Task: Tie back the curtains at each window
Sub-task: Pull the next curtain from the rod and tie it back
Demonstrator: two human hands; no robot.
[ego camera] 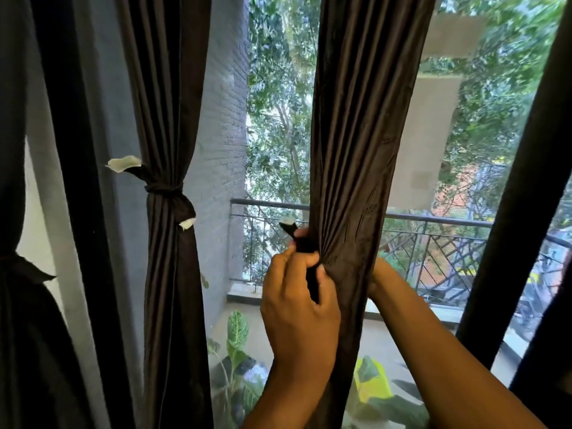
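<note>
Head view looks at a glazed balcony door hung with dark pleated curtains, and places below are given relative to the gathered curtain (356, 168) in the middle.

Risks first. Far to its left, a curtain (18, 305) at the frame edge is cinched already, and nearer left the tied curtain (170, 258) carries a knotted tie-back (165, 191) with pale ends, so those look done. At the gathered curtain's left edge the left hand (297, 305) curls its fingers round a dark tie strap (311, 274) and the bunched folds, thumb and forefinger pinching the strap where its pale tip (288, 220) sticks up. If that pinch slackens before the strap is knotted or fastened, the pleats would likely spring open and the gathering must be redone. Just right of the curtain, the right hand (379, 274) reaches behind the cloth; its fingers are hidden, so I cannot tell how they lie. A strap end lost back there could drop out of reach.

Materials: the curtain cloth is heavy, faintly glossy, creased into long vertical pleats that pinch to a waist at the grip. The strap is narrow, soft and flat. Beyond the glass stand a metal balcony railing (433, 218), leafy trees and potted plants (238, 335) below.
</note>
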